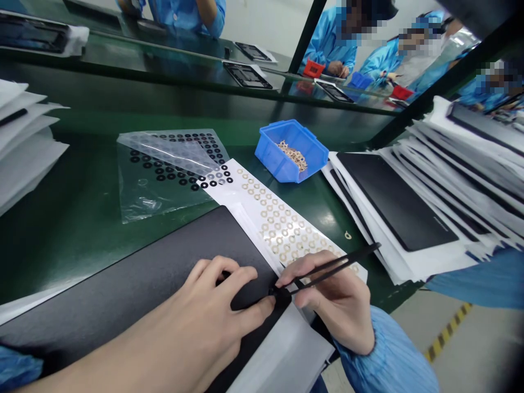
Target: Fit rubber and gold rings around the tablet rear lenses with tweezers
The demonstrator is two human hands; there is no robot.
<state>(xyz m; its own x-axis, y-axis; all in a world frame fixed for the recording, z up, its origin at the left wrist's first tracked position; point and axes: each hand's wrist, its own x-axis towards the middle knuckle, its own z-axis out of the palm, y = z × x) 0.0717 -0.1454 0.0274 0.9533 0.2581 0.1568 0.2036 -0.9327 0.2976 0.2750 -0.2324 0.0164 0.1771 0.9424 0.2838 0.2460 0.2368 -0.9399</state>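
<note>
A dark, flat panel (135, 295) lies across the front of the bench. My left hand (216, 311) rests on it with bent, parted fingers, its thumb near the panel's right edge. Black tweezers (339, 266) are gripped in my right hand (331, 300), their tips at that edge beside my left thumb. What the tips touch is too small and covered to make out. Just beyond lies a white sheet (303, 229) of small tan rings, partly under my right hand. A clear film (164, 191) with rows of black rings overlaps the sheet's far end.
A blue bin (272, 150) holds many small ring pieces. One loose ring (347, 235) lies on the green bench. Dark panels (397, 196) interleaved with white sheets are stacked at right; more sheets (24, 142) stand left. Across the raised shelf, people in blue work at framed parts (248, 75).
</note>
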